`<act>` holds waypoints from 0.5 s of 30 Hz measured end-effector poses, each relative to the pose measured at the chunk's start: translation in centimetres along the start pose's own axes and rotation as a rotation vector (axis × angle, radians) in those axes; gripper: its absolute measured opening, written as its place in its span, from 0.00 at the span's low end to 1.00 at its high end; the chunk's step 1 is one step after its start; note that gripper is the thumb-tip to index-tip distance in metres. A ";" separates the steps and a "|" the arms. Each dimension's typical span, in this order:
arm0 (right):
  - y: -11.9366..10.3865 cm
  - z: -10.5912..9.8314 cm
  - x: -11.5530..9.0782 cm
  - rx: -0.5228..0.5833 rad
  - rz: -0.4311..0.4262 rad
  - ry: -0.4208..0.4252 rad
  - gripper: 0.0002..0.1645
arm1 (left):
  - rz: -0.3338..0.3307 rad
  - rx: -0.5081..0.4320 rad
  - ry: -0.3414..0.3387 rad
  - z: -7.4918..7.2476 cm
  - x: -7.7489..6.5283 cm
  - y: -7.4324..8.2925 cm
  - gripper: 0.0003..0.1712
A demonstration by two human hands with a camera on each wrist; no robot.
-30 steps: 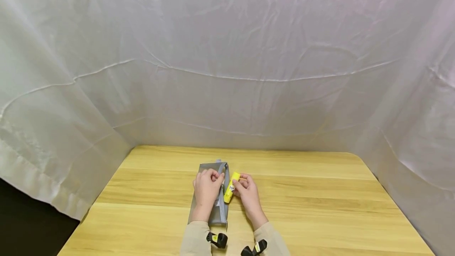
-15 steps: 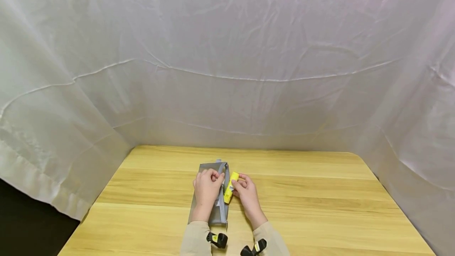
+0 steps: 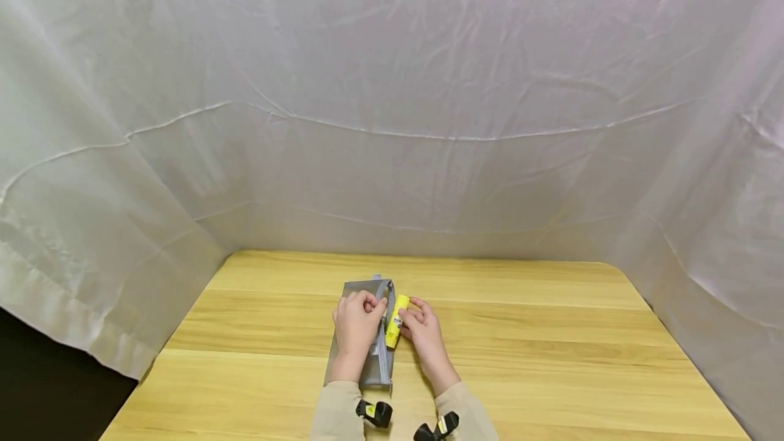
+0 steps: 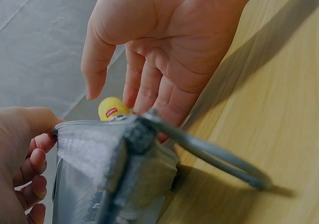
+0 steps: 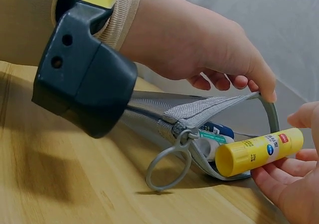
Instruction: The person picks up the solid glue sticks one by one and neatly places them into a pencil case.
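A grey zip pencil case [image 3: 370,376] lies on the table with its opening toward the right. My left hand [image 3: 356,325] pinches the upper edge of that opening between thumb and finger, holding it up. In my right hand [image 3: 429,342] is a yellow glue stick [image 3: 397,322], held between thumb and fingers. In the right wrist view, the near end of the glue stick [image 5: 259,152] sits right at the mouth of the case. Inside the case show a dark blue cylinder [image 5: 222,130] and a white item with a green band [image 5: 208,143].
A zip-pull ring [image 5: 168,169] hangs from the case's near corner, close above the wooden table [image 3: 551,359]. Pale curtains [image 3: 429,175] surround the table at the back and sides. Each wrist wears a black camera.
My right hand has shifted slightly left with the glue stick, closer to the case opening. My left hand and the pencil case have stayed in place.
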State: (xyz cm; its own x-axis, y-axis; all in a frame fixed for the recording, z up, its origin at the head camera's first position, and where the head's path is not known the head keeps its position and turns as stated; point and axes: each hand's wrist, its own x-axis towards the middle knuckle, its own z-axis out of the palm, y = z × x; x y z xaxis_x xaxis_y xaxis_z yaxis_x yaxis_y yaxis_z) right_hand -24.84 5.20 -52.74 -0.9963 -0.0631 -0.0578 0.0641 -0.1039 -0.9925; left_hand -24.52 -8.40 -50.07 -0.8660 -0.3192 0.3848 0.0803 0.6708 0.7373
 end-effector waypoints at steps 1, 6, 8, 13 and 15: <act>0.0 0.0 0.0 -0.001 0.001 -0.003 0.34 | 0.001 0.000 0.002 0.0 0.0 0.0 0.14; -0.3 0.2 -0.4 0.011 -0.008 -0.020 0.35 | -0.002 -0.009 0.000 -0.1 0.0 0.1 0.14; -0.4 0.2 -0.5 0.031 -0.007 -0.032 0.36 | -0.005 -0.014 0.000 -0.1 0.0 0.2 0.14; -0.3 0.4 -0.6 0.082 0.010 -0.114 0.41 | -0.007 -0.013 0.001 -0.2 0.0 0.3 0.13; -0.3 0.6 -0.6 0.096 0.010 -0.149 0.43 | -0.005 -0.011 0.005 -0.1 0.0 0.3 0.13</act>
State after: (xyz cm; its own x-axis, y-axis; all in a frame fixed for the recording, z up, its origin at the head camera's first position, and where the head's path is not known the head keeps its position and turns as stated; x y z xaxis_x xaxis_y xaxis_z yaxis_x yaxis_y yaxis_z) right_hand -24.19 4.73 -52.33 -0.9767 -0.2102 -0.0435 0.0857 -0.1964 -0.9768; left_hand -24.45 -8.33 -49.81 -0.8641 -0.3257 0.3838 0.0814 0.6620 0.7451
